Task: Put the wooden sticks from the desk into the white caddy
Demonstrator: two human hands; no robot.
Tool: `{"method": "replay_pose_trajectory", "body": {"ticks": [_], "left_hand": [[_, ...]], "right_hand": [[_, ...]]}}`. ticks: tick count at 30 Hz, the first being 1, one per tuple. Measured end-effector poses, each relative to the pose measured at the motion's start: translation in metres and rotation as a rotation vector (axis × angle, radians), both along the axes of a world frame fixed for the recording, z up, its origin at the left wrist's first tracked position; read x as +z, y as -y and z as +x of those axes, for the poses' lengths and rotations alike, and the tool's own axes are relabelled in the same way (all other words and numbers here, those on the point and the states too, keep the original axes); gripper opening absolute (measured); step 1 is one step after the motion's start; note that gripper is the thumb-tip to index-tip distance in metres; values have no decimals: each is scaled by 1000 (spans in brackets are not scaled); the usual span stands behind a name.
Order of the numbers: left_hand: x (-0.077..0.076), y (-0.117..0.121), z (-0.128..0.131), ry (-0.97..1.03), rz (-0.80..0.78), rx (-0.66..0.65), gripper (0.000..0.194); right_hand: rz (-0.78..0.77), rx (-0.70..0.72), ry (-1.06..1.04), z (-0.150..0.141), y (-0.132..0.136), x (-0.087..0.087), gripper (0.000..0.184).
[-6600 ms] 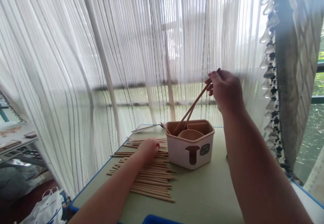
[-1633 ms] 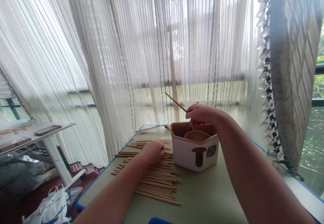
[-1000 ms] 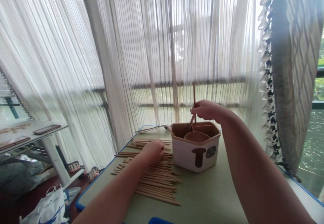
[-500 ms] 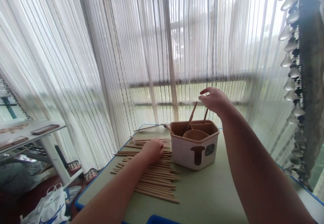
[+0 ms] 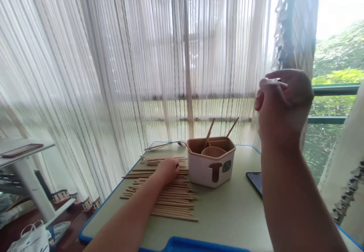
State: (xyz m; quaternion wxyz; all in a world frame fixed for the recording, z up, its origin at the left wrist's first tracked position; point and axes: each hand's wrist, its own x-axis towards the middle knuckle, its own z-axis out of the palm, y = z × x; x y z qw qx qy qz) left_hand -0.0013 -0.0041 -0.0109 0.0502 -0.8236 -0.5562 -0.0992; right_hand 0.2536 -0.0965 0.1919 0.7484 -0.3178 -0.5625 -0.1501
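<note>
My left hand (image 5: 168, 170) is closed and rests on the rows of wooden chopsticks (image 5: 173, 202) spread over the table. Its fingertips are hidden, so whether any chopstick is inside cannot be told. Just right of it stands a white and brown utensil holder (image 5: 209, 172) with a round compartment and two chopsticks (image 5: 209, 132) leaning in it. Raised at the right, my right hand (image 5: 286, 100) has its fingers curled tight at the beaded edge of the sheer curtain (image 5: 300, 24), seemingly gripping it. A small whitish bit shows between the fingers.
Behind the holder, metal cutlery (image 5: 167, 144) lies at the table's (image 5: 224, 214) far side. A phone (image 5: 256, 181) lies to the right, partly behind my forearm. A blue tray edge (image 5: 199, 242) is at the front. Another table (image 5: 28, 147) and a bag (image 5: 31, 238) are at left.
My right hand has moved from above the holder to the right and closed at the curtain. The curtain's beaded edge has shifted left, uncovering greenery and a railing. My left hand stays on the chopsticks.
</note>
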Motion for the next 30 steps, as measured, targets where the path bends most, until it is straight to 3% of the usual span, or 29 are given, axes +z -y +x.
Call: {"method": "replay_pose_trajectory", "body": {"ticks": [3, 5, 7, 11, 14, 18, 24, 30], "left_hand": [[0, 1, 3, 17, -1, 14, 28], [0, 1, 4, 27, 0, 19, 27], [0, 1, 5, 34, -2, 19, 28], [0, -1, 5, 43, 1, 15, 30], [1, -3, 3, 57, -1, 33, 29], [2, -5, 0, 55, -22, 33, 27], [0, -8, 1, 38, -12, -14, 28], [2, -5, 4, 19, -16, -27, 28]], "right_hand": [[11, 147, -156, -24, 12, -5, 11], [-76, 169, -126, -42, 11, -26, 14], [-194, 104, 73, -56, 8, -66, 15], [-356, 88, 731, -66, 13, -161, 18], [-531, 141, 938, -67, 14, -201, 17], [-707, 141, 794, -69, 4, -204, 23], [-824, 158, 942, -63, -8, -209, 29], [-899, 155, 960, -57, -13, -210, 32]]}}
